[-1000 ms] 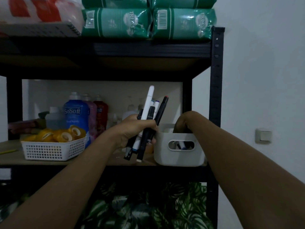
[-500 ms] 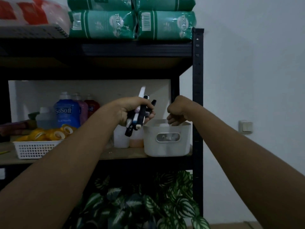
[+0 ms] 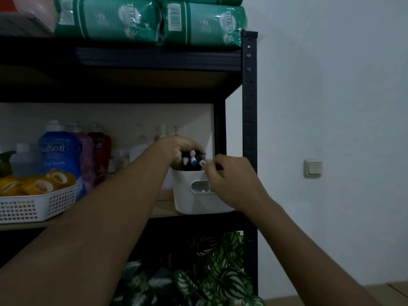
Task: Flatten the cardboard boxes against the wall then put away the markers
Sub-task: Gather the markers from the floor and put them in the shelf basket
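My left hand [image 3: 176, 149] grips a bundle of several markers [image 3: 191, 160], their capped ends pointing toward me, just above the left rim of a white plastic bin [image 3: 187, 195] on the middle shelf. My right hand [image 3: 229, 182] is in front of the bin's right side and pinches the white end of one marker [image 3: 202, 163] in the bundle. The bin's handle slot shows a few marker ends lying inside. No cardboard boxes show near the hands.
A black metal shelving unit [image 3: 249, 129] stands against a pale wall. A white basket of tape rolls [image 3: 35, 202] and detergent bottles [image 3: 59, 151] fill the shelf's left. Green packs [image 3: 150, 18] lie on top, leafy plants [image 3: 198, 272] below, and a wall switch [image 3: 312, 168] to the right.
My left hand has tipped the marker bundle down from upright and lowered it to the bin's rim. My right hand came out of the bin and now pinches one marker's end.
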